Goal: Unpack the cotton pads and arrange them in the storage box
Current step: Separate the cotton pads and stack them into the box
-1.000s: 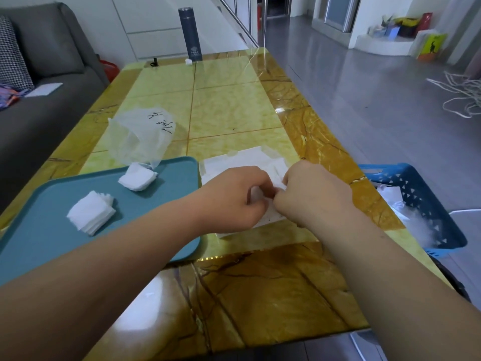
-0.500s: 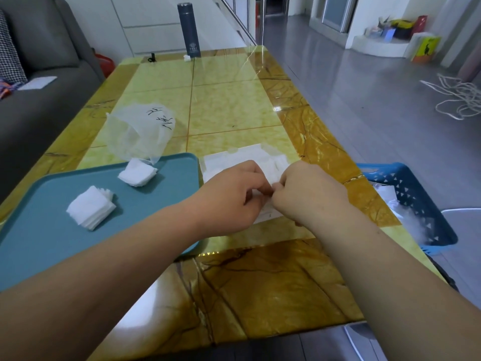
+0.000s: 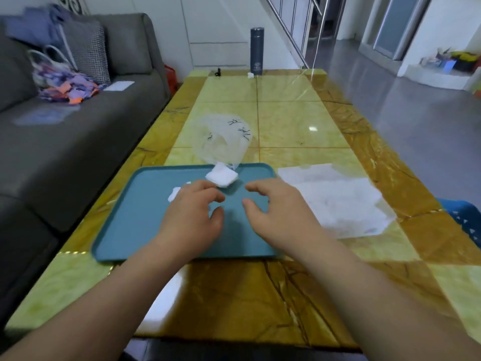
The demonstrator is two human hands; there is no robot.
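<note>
- My left hand [image 3: 191,217] hovers over the teal tray [image 3: 125,220], fingers loosely curled and parted, holding nothing.
- My right hand [image 3: 279,214] hangs beside it over the tray's right half, fingers likewise spread and curved, empty.
- A stack of white cotton pads [image 3: 221,176] lies on the tray near its far rim, just beyond my left fingertips.
- A second stack of cotton pads [image 3: 173,195] sits on the tray, mostly hidden under my left hand; only its left corner shows.
- A clear plastic bag [image 3: 222,144] stands crumpled on the tabletop [image 3: 299,121] just behind the tray, its lower edge touching the far stack. It carries dark printed marks, too small and creased to read.
- A flat white wrapper [image 3: 335,201] lies on the tabletop just to the right of the tray.
- A blue basket [image 3: 466,217] shows at the right edge, below the tabletop.
- At the far end stands a dark flask [image 3: 257,51] with a pale emblem near its base; I cannot read it.
- A grey sofa [image 3: 78,131] runs along the left side.
</note>
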